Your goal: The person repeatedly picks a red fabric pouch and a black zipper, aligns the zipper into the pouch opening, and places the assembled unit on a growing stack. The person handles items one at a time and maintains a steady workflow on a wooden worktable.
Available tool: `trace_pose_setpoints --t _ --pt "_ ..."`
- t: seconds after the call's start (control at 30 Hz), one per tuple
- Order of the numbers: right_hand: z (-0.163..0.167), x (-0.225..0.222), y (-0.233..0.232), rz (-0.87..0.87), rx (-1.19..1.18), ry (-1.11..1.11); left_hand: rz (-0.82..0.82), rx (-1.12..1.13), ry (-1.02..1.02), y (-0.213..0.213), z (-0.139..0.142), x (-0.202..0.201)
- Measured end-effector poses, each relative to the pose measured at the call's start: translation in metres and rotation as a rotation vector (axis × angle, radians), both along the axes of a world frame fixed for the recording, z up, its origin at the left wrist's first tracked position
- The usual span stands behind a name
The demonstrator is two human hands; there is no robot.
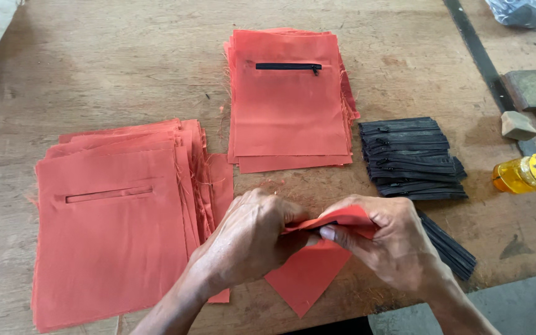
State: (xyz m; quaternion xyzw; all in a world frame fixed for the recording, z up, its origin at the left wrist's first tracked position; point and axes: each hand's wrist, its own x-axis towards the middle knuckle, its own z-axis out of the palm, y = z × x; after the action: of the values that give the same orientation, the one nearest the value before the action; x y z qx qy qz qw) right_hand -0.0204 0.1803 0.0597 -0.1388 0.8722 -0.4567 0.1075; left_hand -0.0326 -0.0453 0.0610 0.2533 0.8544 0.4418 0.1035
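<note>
Left hand point(249, 239) and right hand point(386, 242), both pinching a folded orange fabric piece point(317, 260) at the table's point(125, 62) near edge; slotted panel stack point(119, 229) left; zippered panel stack point(290, 99) behind; black zippers point(414, 158), oil bottle point(525, 174) right.

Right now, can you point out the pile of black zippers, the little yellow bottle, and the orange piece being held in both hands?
Pile of black zippers point(412, 158), head view, on the middle of the stack.
Yellow bottle point(516, 175), head view, on its clear yellow body.
Orange piece point(308, 273), head view, on the flap hanging below the hands.
</note>
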Motion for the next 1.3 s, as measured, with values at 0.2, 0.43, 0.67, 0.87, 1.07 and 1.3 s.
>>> trace_pose_setpoints --t 0.2,0.43,0.67,0.87,1.07,1.3 --pt "-0.023 -0.006 0.029 -0.079 -0.077 -0.05 0.058 -0.119 -0.164 -0.016 -0.004 -0.003" --pt "-0.042 -0.006 0.054 -0.199 -0.11 0.031 0.213 0.031 -0.214 -0.033 -0.002 0.003" --pt "-0.057 -0.002 0.059 -0.277 -0.447 -0.083 0.299 0.097 -0.354 -0.034 -0.002 0.014" --pt "-0.045 0.001 0.062 -0.245 -0.34 0.072 0.427 0.166 -0.159 -0.03 -0.008 0.017" --pt "-0.032 0.003 0.039 -0.346 -0.031 0.22 0.471 0.202 0.071 -0.019 -0.015 0.019" --pt "-0.019 -0.001 0.032 -0.405 -0.251 0.167 0.555 0.144 -0.038 -0.023 -0.013 0.018"
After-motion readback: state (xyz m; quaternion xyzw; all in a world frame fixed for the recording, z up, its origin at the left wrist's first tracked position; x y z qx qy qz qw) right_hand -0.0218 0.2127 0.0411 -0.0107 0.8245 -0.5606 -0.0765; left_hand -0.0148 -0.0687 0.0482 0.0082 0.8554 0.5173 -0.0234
